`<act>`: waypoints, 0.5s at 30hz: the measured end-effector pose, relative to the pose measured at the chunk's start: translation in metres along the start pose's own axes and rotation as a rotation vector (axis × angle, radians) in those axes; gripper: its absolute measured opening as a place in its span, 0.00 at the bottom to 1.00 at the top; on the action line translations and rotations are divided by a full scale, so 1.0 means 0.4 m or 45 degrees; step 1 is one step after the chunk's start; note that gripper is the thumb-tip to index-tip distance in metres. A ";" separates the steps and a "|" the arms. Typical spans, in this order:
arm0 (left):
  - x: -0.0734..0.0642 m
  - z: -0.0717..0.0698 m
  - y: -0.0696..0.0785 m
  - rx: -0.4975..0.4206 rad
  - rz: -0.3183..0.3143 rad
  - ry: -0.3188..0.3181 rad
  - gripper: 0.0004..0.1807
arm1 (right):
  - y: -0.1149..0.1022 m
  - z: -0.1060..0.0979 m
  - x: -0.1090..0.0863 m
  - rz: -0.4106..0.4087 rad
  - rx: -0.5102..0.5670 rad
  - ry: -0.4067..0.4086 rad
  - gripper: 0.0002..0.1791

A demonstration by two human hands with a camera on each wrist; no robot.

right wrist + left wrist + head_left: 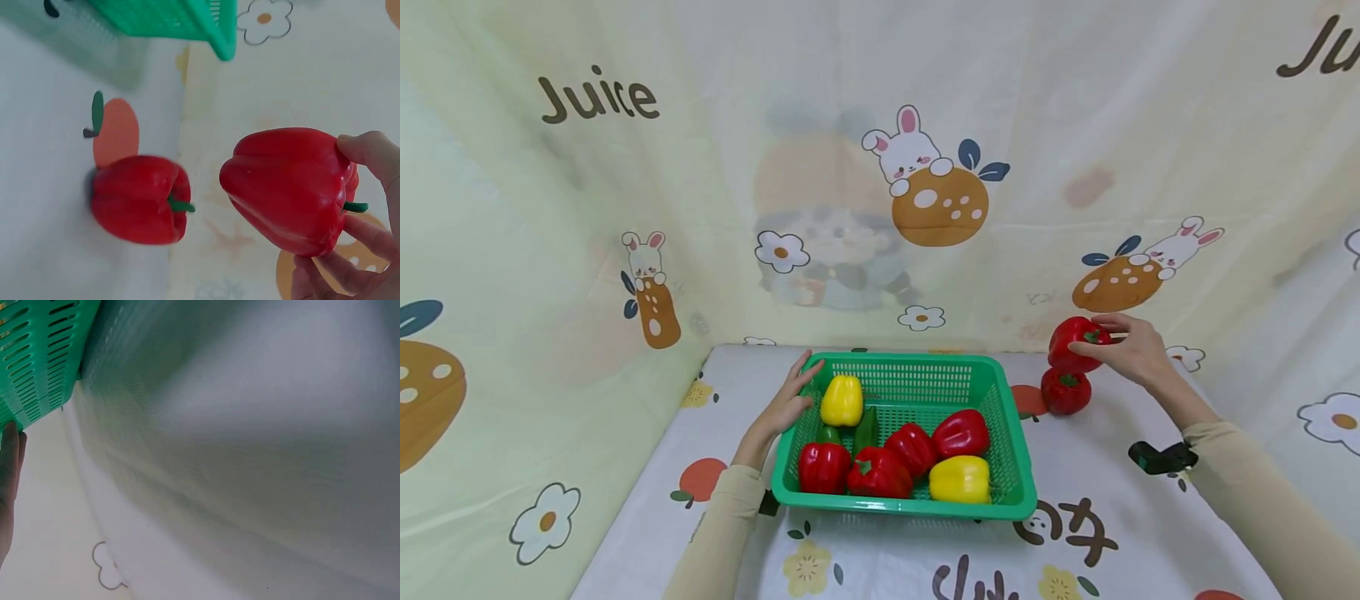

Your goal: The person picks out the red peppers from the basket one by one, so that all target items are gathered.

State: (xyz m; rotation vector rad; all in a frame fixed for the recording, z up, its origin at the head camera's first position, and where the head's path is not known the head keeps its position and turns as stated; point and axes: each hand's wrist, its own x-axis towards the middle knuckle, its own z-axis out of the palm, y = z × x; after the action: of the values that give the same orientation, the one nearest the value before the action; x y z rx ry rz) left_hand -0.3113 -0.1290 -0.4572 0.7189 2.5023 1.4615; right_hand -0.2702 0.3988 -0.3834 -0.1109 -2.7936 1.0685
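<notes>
My left hand [784, 404] grips the left rim of a green perforated basket [1015, 450], thumb over the rim and a straight finger [9, 459] along the outer wall. On the right, my right hand [1135, 346] holds a red bell pepper [1071, 343] with a green stem, thumb on one side and fingers on the other. The right wrist view shows this pepper [287, 184] raised, its stem toward the palm. A second red bell pepper [1066, 392] lies on the tablecloth below it, right of the basket.
In the basket are several red bell peppers [880, 473], a yellow one [842, 402] at the back left, another yellow one [960, 480] at the front right, and a long green vegetable [866, 430]. A printed cloth wall [835, 67] stands behind the white tablecloth [647, 533].
</notes>
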 end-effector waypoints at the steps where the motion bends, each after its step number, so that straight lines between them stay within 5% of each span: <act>1: 0.000 0.000 0.000 0.002 -0.001 -0.001 0.39 | 0.006 -0.002 0.000 0.003 -0.006 0.001 0.45; 11: 0.002 0.001 -0.009 0.000 -0.007 0.006 0.39 | 0.062 -0.028 0.003 0.048 -0.024 0.025 0.45; 15: 0.023 0.009 -0.065 -0.018 0.010 0.035 0.40 | 0.080 -0.041 0.006 0.049 -0.044 0.028 0.43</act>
State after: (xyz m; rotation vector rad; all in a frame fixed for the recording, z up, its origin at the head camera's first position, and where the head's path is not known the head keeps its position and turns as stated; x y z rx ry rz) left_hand -0.3265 -0.1323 -0.4801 0.7117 2.5091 1.5004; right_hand -0.2693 0.4334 -0.3925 -0.1803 -2.8021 1.0210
